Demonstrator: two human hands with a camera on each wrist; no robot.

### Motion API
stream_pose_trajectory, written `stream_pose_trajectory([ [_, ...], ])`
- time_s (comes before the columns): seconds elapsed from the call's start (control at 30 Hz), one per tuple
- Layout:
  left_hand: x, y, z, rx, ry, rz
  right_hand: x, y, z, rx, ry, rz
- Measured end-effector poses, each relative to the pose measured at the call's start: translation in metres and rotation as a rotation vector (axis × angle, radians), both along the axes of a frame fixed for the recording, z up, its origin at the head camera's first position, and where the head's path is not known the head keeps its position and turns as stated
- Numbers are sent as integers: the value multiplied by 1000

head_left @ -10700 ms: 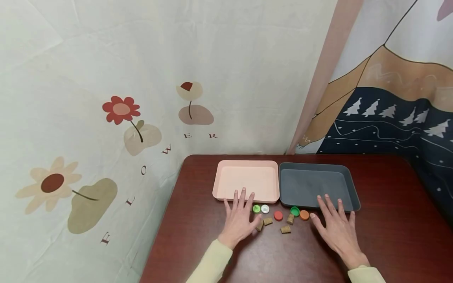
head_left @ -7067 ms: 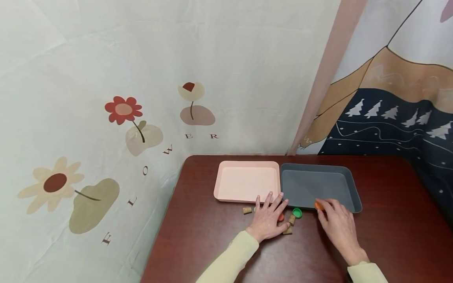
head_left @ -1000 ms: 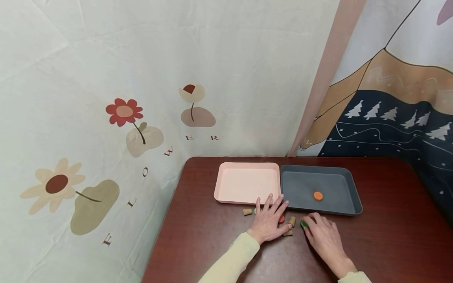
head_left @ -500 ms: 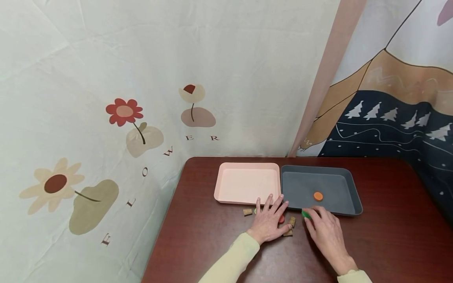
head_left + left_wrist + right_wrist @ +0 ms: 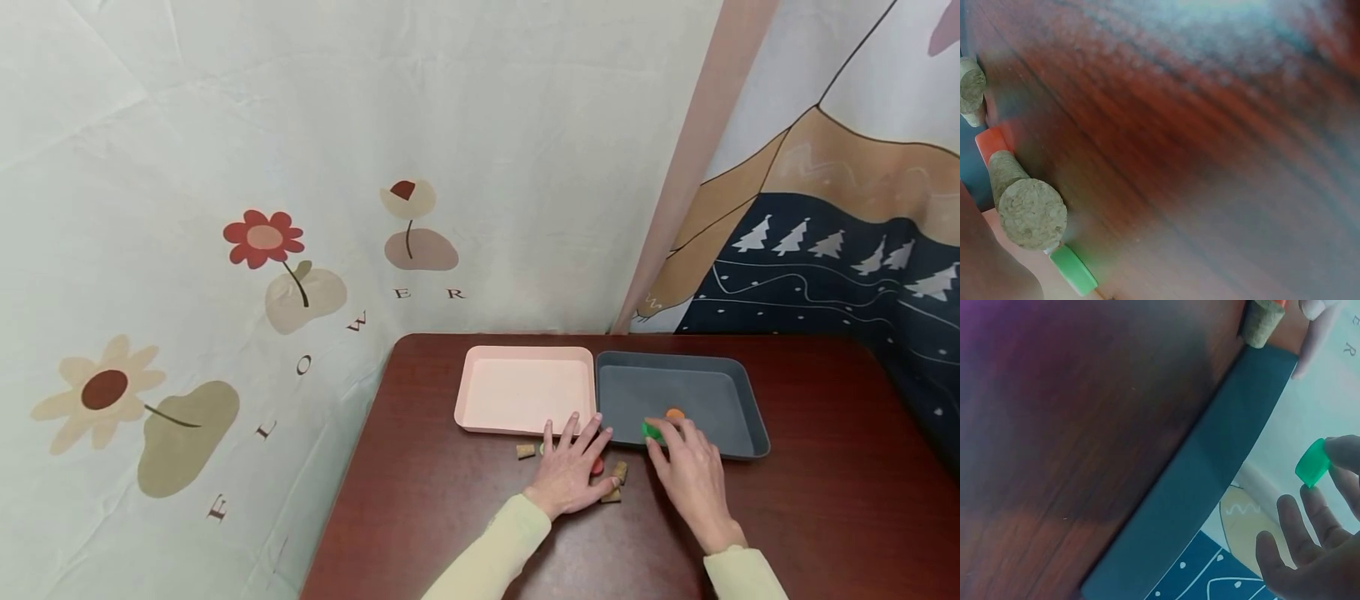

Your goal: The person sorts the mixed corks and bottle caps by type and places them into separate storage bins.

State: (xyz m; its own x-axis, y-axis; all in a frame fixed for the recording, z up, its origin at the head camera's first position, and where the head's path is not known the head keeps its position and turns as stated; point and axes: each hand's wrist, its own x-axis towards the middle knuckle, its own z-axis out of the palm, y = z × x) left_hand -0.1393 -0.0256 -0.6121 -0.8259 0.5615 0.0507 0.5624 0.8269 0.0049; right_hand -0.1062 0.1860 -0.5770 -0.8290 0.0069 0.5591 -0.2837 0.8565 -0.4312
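Observation:
Between thumb and fingers my right hand pinches a green bottle cap over the front part of the dark grey tray. The right wrist view shows that green cap tilted in the fingertips. My left hand is spread with straight fingers above several small things in front of the pink tray. A red cap shows partly beside its fingers, and corks lie by its thumb. In the left wrist view a cork stands out near a light green cap.
An orange cap lies in the dark tray, partly behind my right hand. One cork lies left of my left hand. Both trays stand side by side towards the back of the dark red table, with a printed curtain behind.
My right hand has carried the green cap from the table forward over the dark tray. Earlier, the orange cap went from the table into that tray. The left hand has lately stayed still.

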Motion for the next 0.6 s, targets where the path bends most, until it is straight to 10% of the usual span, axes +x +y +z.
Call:
stream_pose_trajectory([
  [0.6,-2,0,0,2,-13,-5,-46,10,-2,10,-123,-50],
])
